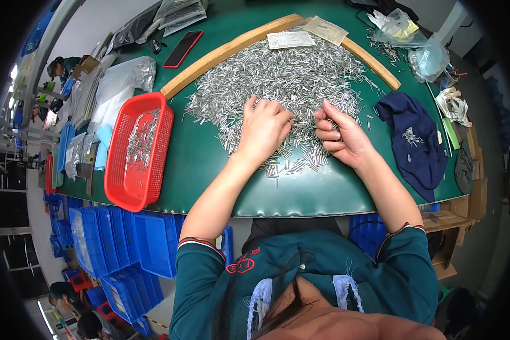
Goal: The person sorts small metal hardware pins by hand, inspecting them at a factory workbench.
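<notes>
A broad heap of small silvery metal pins (pixel 283 71) covers the middle of the green table. Over its near part, my left hand (pixel 264 126) is closed, back upward, with fingers bent down toward the pins. Whatever its fingertips grip, if anything, is hidden. My right hand (pixel 344 136) is turned palm inward at the heap's near right side. Its fingers are curled and the thumb lies above them; I cannot make out anything held in it. Loose pins lie scattered on the table between and below both hands.
Wooden strips (pixel 232 55) border the heap's far side, with paper slips (pixel 290 39) there. A red basket (pixel 165 133) holding some pins stands left. Dark blue cloth (pixel 416 144) with pins on it lies right. A phone (pixel 183 49) and plastic bags (pixel 399 28) lie farther back.
</notes>
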`<state>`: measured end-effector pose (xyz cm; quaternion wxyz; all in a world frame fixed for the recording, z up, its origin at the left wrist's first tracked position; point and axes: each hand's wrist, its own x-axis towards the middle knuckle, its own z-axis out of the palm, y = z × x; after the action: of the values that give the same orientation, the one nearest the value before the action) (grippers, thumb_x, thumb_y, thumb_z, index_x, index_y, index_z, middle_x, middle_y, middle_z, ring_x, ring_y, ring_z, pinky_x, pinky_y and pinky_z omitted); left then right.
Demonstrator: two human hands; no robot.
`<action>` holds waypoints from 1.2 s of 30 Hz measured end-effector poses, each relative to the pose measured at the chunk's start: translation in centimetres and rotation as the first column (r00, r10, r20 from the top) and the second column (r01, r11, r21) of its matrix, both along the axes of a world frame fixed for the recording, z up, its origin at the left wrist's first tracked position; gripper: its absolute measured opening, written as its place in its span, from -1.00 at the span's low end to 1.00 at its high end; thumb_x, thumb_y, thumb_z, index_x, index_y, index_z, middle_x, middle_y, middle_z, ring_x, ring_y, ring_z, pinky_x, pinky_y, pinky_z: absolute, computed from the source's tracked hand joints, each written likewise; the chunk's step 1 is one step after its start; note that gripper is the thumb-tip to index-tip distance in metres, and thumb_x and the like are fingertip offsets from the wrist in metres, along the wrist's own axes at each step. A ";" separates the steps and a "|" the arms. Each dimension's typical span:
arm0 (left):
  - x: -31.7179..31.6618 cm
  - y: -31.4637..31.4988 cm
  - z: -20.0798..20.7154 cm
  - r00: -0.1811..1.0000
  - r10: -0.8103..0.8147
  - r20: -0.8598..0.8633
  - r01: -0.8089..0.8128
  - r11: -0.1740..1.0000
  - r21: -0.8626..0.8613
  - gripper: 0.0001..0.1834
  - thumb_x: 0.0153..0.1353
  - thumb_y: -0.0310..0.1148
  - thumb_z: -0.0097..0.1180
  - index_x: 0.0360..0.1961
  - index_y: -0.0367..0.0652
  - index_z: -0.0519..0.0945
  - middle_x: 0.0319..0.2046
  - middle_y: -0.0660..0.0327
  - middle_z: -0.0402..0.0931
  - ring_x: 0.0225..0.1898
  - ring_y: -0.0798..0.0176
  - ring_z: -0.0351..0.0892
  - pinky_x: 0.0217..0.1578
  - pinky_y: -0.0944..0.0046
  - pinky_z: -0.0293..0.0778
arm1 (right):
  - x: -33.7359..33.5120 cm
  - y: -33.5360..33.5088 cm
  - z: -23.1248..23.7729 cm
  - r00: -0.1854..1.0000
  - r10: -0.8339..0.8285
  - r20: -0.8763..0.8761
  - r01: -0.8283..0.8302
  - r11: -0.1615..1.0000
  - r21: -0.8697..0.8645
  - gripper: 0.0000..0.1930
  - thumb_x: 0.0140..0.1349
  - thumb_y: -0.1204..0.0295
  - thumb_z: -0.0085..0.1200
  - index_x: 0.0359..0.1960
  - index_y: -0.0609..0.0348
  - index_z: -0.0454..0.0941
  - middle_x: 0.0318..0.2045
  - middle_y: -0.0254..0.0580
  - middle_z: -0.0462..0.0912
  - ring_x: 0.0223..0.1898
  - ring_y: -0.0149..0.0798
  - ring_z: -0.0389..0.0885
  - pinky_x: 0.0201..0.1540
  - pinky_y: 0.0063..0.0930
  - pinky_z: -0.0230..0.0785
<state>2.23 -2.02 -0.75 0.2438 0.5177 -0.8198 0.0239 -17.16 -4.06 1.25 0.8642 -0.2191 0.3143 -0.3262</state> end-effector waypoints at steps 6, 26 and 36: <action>0.1 0.2 1.0 0.879 0.021 -0.476 0.036 0.993 0.111 -0.87 0.02 -0.38 0.16 -0.36 -0.10 0.61 -0.44 0.28 0.47 -0.30 0.24 0.45 -0.14 0.22 0.29 | 0.2 0.2 0.1 0.991 0.032 -0.131 -0.046 0.993 -0.110 -0.75 0.25 0.24 -0.05 -0.38 0.18 0.43 -0.66 -0.55 0.18 -0.72 -0.70 0.03 -0.77 -0.83 -0.21; -1.7 1.0 -0.2 0.761 -0.038 -0.648 0.165 0.977 0.137 -0.73 0.08 -0.44 0.09 -0.15 -0.09 0.59 -0.38 0.19 0.55 -0.34 0.23 0.51 -0.18 0.28 0.36 | 1.2 1.5 0.1 0.904 -0.216 -0.370 -0.014 0.848 -0.529 -0.86 0.15 0.41 0.10 -0.33 0.22 0.52 -0.60 -0.53 0.44 -0.65 -0.72 0.23 -0.66 -0.82 0.00; -1.8 1.1 0.3 0.596 -0.035 -0.802 0.358 0.906 0.226 -0.71 0.17 -0.47 0.00 -0.05 -0.18 0.53 -0.20 0.16 0.53 -0.19 0.33 0.49 -0.14 0.39 0.38 | 0.9 1.5 -0.8 0.926 -0.250 -0.283 0.015 0.773 -0.635 -0.84 0.17 0.42 0.06 -0.30 0.26 0.54 -0.42 -0.39 0.56 -0.48 -0.66 0.38 -0.44 -0.81 0.20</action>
<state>0.43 -0.89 -0.48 0.4763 0.4157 -0.6731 -0.3838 -16.26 -2.61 0.44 0.6470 -0.5230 0.3531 -0.4280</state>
